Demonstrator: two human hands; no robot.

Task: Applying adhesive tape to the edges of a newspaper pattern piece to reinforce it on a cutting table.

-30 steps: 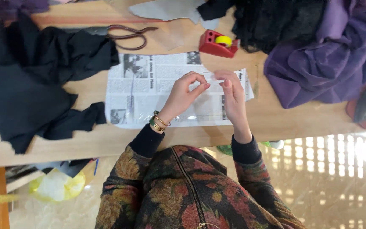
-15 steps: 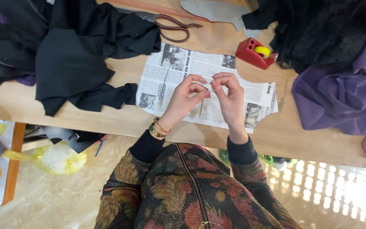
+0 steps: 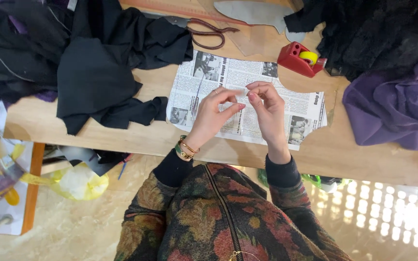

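Wooden table (image 3: 136, 137) over pale tile floor (image 3: 73, 227), strewn with black cloth (image 3: 97, 82), purple cloth (image 3: 393, 111), scissors (image 3: 209, 31). Both hands (image 3: 240, 113) pinch together above newspaper (image 3: 209, 77); what they hold is too small to tell.

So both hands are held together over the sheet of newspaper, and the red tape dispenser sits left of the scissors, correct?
Not quite. In the head view the red tape dispenser sits right of the scissors. Both hands, left hand and right hand, do meet over the newspaper.

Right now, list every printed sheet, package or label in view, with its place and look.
Newspaper sheet: flat on the wooden table under both hands, black-and-white print with photos, right edge cut in curves.
Yellow plastic bag: on the floor below the table's left end, crumpled.
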